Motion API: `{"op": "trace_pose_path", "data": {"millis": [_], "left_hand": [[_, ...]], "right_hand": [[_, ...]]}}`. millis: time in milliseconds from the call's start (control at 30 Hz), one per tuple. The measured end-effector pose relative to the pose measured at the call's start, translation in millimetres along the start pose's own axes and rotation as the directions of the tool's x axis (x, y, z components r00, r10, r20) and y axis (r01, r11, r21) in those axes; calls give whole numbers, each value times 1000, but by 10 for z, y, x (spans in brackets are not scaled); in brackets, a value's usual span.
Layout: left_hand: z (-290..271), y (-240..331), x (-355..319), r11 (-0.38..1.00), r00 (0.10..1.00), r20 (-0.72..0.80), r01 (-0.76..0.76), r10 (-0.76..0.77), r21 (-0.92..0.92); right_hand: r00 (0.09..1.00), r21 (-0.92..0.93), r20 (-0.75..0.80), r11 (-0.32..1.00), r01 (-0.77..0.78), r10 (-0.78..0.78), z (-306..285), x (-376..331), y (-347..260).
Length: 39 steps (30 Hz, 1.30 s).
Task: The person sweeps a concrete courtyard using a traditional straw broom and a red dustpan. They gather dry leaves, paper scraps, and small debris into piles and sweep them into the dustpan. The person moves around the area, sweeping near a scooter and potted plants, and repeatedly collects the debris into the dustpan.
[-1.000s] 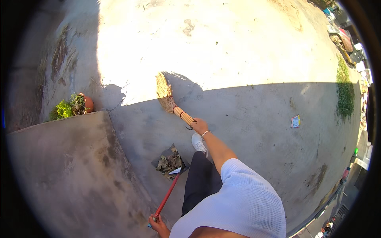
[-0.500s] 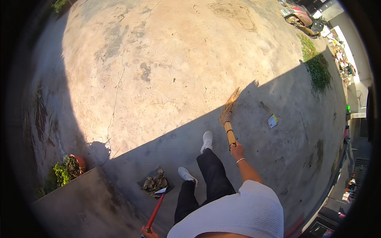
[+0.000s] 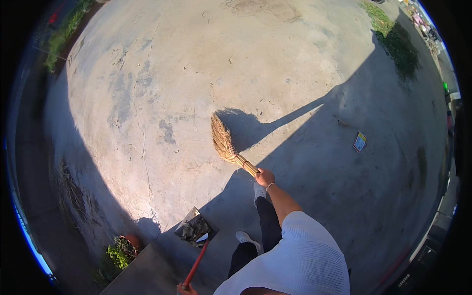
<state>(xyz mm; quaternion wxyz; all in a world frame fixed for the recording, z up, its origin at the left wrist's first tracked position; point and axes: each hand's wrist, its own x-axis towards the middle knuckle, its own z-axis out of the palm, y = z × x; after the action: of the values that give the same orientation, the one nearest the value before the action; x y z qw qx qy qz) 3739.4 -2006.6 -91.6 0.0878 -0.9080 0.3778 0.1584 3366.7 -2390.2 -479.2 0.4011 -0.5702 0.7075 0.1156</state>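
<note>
My right hand (image 3: 265, 177) is closed around the handle of a straw broom (image 3: 224, 138). Its bristles fan out over the sunlit concrete, ahead of my feet, and cast a dark shadow to their right. At the lower edge, my left hand (image 3: 186, 289) grips the long red handle (image 3: 196, 264) of a dustpan (image 3: 190, 215). Dry, crumpled leaves (image 3: 193, 229) fill the pan, which is beside my feet at the edge between sun and shade. The left hand is partly cut off by the picture's edge.
A colourful flat packet (image 3: 360, 141) lies on the shaded concrete at right. Green cuttings (image 3: 399, 49) are heaped farther off. At lower left, a potted plant (image 3: 123, 250) stands beside a low ledge (image 3: 147, 270); dry branches (image 3: 73, 196) lie beyond it.
The broom has swung left from the shade's edge into the sunlight, its bristles now pointing up-left. The dustpan appears slightly farther forward, and the view has shifted with my step.
</note>
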Motion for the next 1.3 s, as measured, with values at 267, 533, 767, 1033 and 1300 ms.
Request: {"op": "trace_pose_path", "data": {"millis": [267,533,767,1033,1300], "left_hand": [[-423,1080,1198,923,942,-323,-45,-88,-383],[256,1546,2478,84,880,234,292,-414,-953],[-237,3416,3358,-186,725,448,416,-523,-890],[-428,4089,3774,-229,690,492,442,-530,-867],[-769,4792,3778,-281,611,459,369,-645,-886]], "right_hand": [[740,3,-130,747,-665,660,-2998,-361,1200],[945,188,-200,957,-221,257,-2957,18,542],[1000,59,-24,998,-8,10,-2892,1541,-525],[841,128,-100,845,-520,532,-4333,2329,690],[965,-137,-225,985,106,-135,-4982,2966,-532]]}}
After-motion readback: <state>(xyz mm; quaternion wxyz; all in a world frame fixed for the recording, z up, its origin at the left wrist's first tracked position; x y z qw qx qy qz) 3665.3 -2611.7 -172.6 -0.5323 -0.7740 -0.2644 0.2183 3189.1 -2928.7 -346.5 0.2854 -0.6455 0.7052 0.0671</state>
